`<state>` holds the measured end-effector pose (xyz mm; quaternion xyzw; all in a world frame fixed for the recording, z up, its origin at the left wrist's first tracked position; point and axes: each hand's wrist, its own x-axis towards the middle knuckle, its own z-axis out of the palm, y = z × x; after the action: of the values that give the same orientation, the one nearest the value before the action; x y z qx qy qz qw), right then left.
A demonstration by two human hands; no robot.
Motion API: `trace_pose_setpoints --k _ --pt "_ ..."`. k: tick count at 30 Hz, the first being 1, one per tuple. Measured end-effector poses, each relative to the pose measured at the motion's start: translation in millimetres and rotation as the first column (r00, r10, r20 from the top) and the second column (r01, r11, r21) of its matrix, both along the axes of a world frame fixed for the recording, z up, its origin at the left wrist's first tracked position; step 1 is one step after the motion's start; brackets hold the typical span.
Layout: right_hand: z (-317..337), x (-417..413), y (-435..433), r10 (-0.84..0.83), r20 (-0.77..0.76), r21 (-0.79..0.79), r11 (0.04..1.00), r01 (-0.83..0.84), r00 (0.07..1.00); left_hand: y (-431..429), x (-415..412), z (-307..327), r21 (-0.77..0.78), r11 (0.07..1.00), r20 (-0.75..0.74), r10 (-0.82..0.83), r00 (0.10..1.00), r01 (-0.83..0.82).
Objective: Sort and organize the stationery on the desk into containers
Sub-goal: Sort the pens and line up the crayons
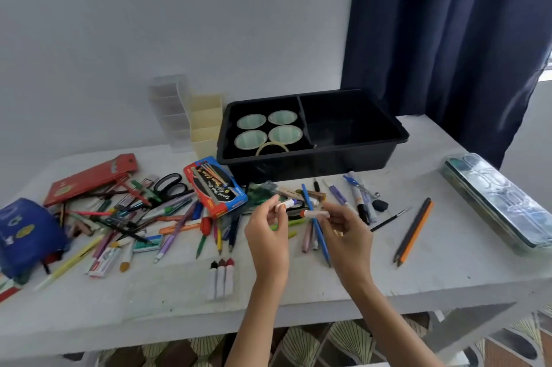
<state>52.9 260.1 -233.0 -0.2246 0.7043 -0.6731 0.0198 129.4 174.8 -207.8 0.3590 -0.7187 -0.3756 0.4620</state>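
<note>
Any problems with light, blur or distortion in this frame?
Head view: soft, even light, faint shadows; the wide lens bends the desk at its edges; the left hand and right hand, pinching a purple-tipped marker and a red-tipped marker, look slightly blurred; reflections hide what lies in the clear case.

Purple marker (288, 203) pinched in left grip (265, 229), red marker (313, 213) in right grip (343, 232); both white-bodied, roughly level, above counter (373, 274). Black tray (358, 154) at back, four tape rolls (251, 121) flat in its left compartment. Pen pile (134, 211) scattered left. Three markers (221, 277) side by side, near edge. Two pencils (413, 232) right.
</note>
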Motion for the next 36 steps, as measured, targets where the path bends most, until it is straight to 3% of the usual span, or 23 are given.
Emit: trace_pose_setpoints --k 11,17,25,28,32,36 --pt "3 105 -31 0.108 0.013 -0.044 0.993 -0.108 0.994 -32 106 -6 -0.047 0.998 -0.037 0.043 0.998 -0.045" --pt "-2 141 -46 0.135 0.054 -0.047 0.990 -0.132 0.989 -49 151 -12 0.074 0.993 -0.079 0.099 0.992 -0.094" --pt "-8 173 -63 0.207 -0.001 0.039 0.977 -0.207 0.978 -70 187 -25 0.047 0.994 -0.021 0.105 0.994 -0.104" --pt "-15 180 -64 0.193 -0.204 0.118 0.978 -0.172 0.960 -72 193 -31 0.034 0.995 -0.009 0.090 0.996 -0.090" --pt "-26 182 -63 0.245 -0.518 0.266 0.957 -0.118 0.820 -71 197 -39 0.046 0.997 -0.022 0.071 0.997 -0.070" --pt "-37 185 -61 0.315 -0.623 0.413 0.910 -0.042 0.716 -69 197 -43 0.043 0.998 -0.012 0.053 0.999 -0.052"
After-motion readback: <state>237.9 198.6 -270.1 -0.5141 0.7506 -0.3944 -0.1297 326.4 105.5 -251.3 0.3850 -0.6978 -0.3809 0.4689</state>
